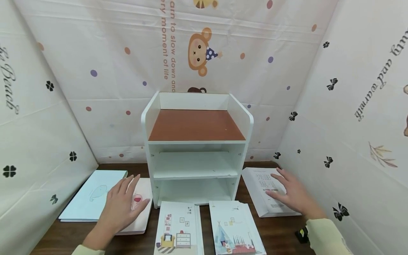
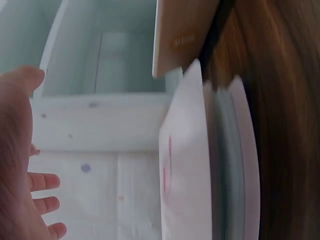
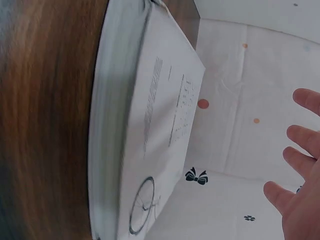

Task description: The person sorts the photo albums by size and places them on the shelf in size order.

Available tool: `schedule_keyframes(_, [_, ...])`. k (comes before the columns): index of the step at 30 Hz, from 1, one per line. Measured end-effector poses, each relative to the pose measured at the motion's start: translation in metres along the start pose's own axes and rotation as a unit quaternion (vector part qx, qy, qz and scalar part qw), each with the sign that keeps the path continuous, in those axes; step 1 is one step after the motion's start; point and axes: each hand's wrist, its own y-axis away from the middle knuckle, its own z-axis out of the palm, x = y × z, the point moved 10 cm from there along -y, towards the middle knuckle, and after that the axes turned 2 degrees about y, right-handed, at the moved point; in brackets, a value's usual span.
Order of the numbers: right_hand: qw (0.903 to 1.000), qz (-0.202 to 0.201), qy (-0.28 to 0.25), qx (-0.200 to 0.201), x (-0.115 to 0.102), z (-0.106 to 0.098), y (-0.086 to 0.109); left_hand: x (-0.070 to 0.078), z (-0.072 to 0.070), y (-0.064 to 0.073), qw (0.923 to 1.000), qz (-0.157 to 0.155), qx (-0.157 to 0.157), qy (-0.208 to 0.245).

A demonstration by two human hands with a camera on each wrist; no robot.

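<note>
My left hand [image 1: 118, 208] hovers with spread fingers over a pale pink notebook [image 1: 135, 226] that has a red heart-like print. In the left wrist view a gap shows between that hand and the pink notebook [image 2: 186, 165]. A light blue notebook [image 1: 84, 194] lies just left of it. Over a thick white book [image 1: 259, 180] on the right, my right hand [image 1: 294, 196] is held with its fingers apart. The right wrist view shows a bicycle drawing on the cover of this white book [image 3: 162, 95], with the fingers away from it. Neither hand holds anything.
A small white shelf unit [image 1: 194, 176] with a brown top stands at the back middle. Before it lie two illustrated notebooks, one with a yellow chair [image 1: 176, 223], one with a blue tent [image 1: 234, 226]. Patterned cloth [image 1: 105, 88] walls enclose the dark wooden table [image 1: 70, 237].
</note>
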Motion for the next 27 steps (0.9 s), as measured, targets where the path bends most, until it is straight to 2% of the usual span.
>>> schedule_keyframes(6, [0.9992, 0.0, -0.039, 0.013, -0.006, 0.004, 0.006, 0.017, 0.003, 0.002, 0.9998, -0.012, -0.001, 0.018])
schedule_keyframes(12, [0.998, 0.027, -0.057, -0.002, -0.002, 0.01, 0.013, 0.042, -0.001, 0.006, 0.9985, 0.003, 0.021, 0.051])
schedule_keyframes(15, [0.9974, 0.034, -0.063, -0.003, -0.002, 0.009, 0.016, 0.054, 0.001, 0.007, 0.9981, 0.0, 0.016, 0.059])
schedule_keyframes(22, [0.9941, 0.065, -0.084, -0.023, -0.002, 0.012, 0.023, 0.069, 0.009, 0.011, 0.9941, -0.049, -0.002, 0.096])
schedule_keyframes(27, [0.9922, 0.083, -0.087, -0.034, -0.001, 0.016, 0.028, 0.076, 0.013, 0.012, 0.9899, -0.064, 0.001, 0.126])
